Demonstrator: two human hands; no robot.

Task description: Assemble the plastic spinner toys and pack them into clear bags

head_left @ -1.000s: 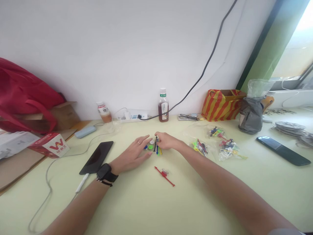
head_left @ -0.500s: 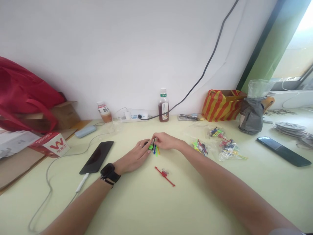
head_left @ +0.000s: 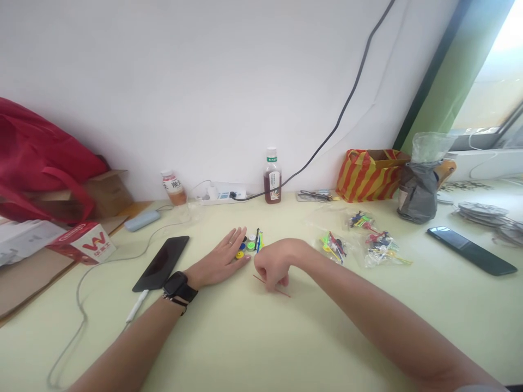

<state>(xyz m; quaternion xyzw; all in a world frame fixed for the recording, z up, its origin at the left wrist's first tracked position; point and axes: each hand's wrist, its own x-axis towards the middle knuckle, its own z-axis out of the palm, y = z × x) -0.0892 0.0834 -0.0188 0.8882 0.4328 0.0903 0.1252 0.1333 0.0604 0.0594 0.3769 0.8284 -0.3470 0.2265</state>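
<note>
My left hand [head_left: 223, 257] lies flat on the table with fingers stretched out, its fingertips beside a small group of round plastic pieces. Among these are a yellow disc [head_left: 239, 255], a green disc [head_left: 250, 246] and a blue one. Just right of the discs, several thin coloured sticks [head_left: 259, 239] lie side by side. My right hand [head_left: 274, 263] is bent down with its fingers closed on a thin red plastic stick [head_left: 283, 293] in front of the discs. Both ends of the stick show; its middle is hidden by the fingers.
Clear bags of small coloured plastic parts [head_left: 382, 247] lie to the right. A phone [head_left: 161, 264] with a charging cable is on the left, another phone [head_left: 472, 251] at far right. A drink bottle [head_left: 272, 177] and a power strip [head_left: 223, 194] stand along the wall.
My right hand has moved from the coloured sticks toward me and closed on the red stick. My left hand has drawn slightly left and spread flat, uncovering the discs.
</note>
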